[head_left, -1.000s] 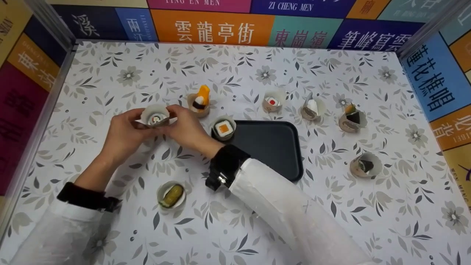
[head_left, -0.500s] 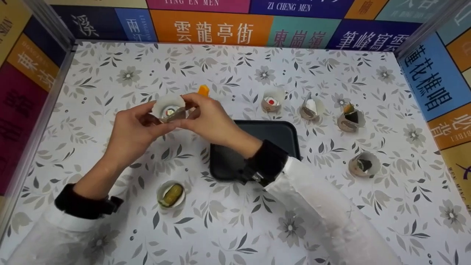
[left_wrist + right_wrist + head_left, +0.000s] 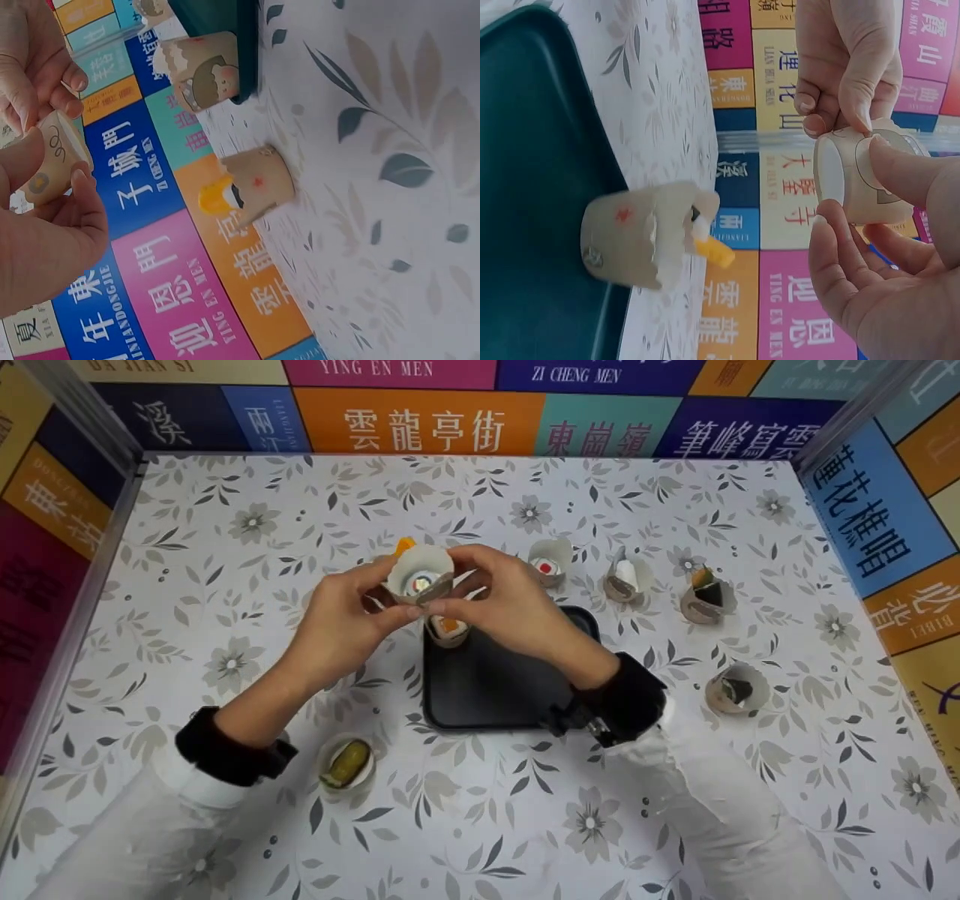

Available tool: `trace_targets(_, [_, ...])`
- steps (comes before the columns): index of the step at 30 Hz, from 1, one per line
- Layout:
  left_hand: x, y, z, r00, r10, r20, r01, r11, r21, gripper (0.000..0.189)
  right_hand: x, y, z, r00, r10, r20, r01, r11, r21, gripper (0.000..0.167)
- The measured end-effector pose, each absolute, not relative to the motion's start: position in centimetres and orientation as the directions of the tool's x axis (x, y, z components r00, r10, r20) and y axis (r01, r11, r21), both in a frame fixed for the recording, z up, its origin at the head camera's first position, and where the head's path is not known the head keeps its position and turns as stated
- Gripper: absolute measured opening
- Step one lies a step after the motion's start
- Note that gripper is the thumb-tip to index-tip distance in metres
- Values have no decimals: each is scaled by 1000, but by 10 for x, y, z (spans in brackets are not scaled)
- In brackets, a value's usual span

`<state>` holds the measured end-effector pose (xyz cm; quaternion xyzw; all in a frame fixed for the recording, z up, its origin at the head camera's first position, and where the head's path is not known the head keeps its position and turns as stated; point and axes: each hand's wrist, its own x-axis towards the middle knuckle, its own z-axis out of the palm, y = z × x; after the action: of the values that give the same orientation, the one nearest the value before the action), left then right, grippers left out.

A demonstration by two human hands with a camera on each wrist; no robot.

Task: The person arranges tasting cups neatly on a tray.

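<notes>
A pale paper cup (image 3: 421, 577) with a small round sushi roll inside is raised over the far left corner of the dark tray (image 3: 495, 694). My left hand (image 3: 341, 615) pinches its left side between thumb and fingers. From the other side my right hand (image 3: 514, 600) grips it too, the thumbs nearly meeting at the front. The right wrist view shows the cup (image 3: 847, 176) tilted, its white base visible. Just below the hands, a second cup with an orange-centred sushi piece (image 3: 450, 626) stands at the tray's corner, partly covered by them.
Behind the hands, an orange-topped sushi cup (image 3: 259, 180) stands on the table. Several more filled cups, such as one with a red-dotted piece (image 3: 545, 568), curve along the right. A pickle-like green piece (image 3: 349, 765) sits in a cup front left. Printed panels (image 3: 420, 427) wall the table.
Both hands have carried the cup rightward, from left of the tray to above its far left corner. The cups standing on the table have stayed where they were.
</notes>
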<state>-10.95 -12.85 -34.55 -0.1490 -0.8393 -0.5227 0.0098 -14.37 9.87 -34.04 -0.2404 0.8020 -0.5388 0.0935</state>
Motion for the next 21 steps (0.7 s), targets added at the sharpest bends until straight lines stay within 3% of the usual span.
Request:
trace_targets(12, [-133,-88,-345,-919,357,166,309,395,865,43,-147,145,-350,-896,-434,98,-245,299,-922,53])
trace_targets(21, [-149,-71,-358,-919,391,42,259,524,812,50,-152,162,-367,-907,-417,53,-214,349,-912,54])
